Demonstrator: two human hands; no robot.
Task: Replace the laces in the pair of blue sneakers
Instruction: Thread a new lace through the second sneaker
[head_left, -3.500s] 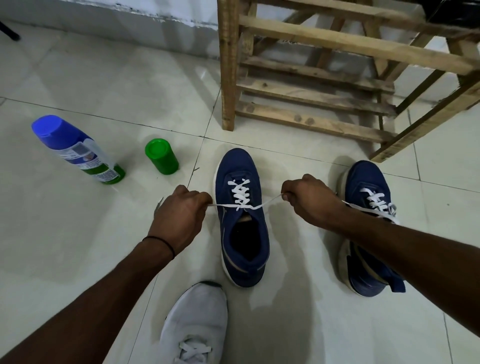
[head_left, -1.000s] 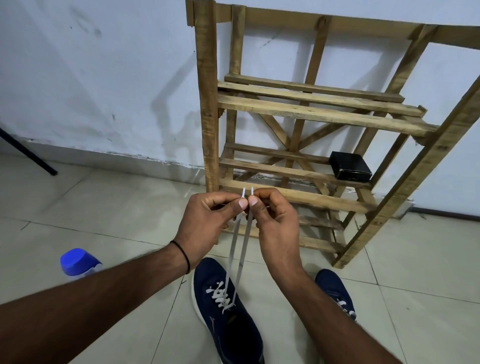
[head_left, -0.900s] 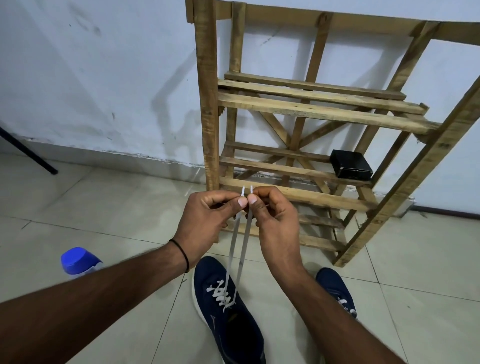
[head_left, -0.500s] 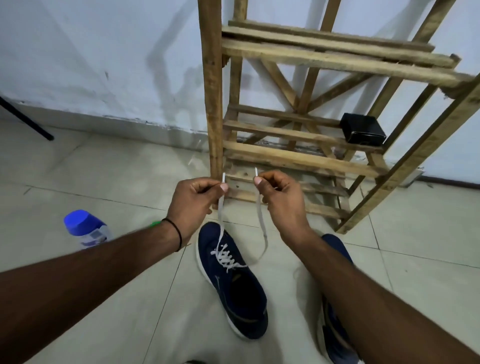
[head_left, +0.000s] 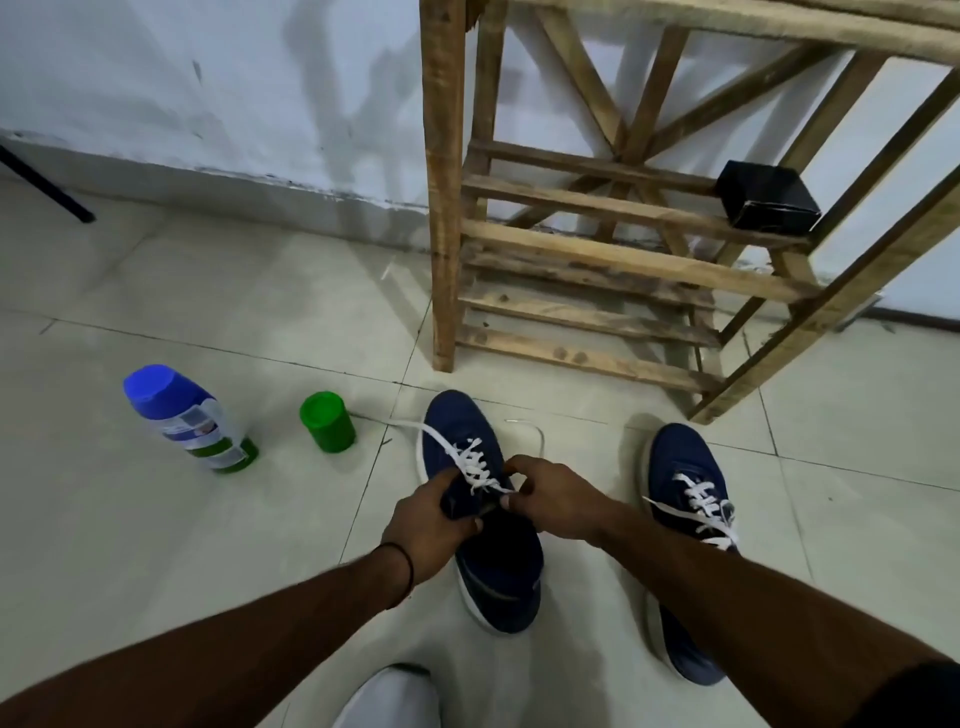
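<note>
Two blue sneakers with white laces stand on the tiled floor. The nearer sneaker (head_left: 493, 566) is in the middle, and its white lace (head_left: 470, 462) is threaded through the eyelets. Both loose lace ends lie on the floor, one trailing left and one curling right of the toe. My left hand (head_left: 428, 522) grips the sneaker's upper at the left side of its opening. My right hand (head_left: 558, 501) pinches the lace at the top eyelets. The second sneaker (head_left: 683, 473) stands to the right, partly hidden by my right forearm.
A spray bottle with a blue cap (head_left: 184, 418) and a green container (head_left: 327, 422) stand on the floor to the left. A wooden rack (head_left: 597, 260) holding a black box (head_left: 766, 202) stands just behind the sneakers. A white shoe (head_left: 389, 699) is at the bottom edge.
My hands let go of the two raised lace ends and dropped to the sneaker. The ends now lie on the floor. The view has tilted down.
</note>
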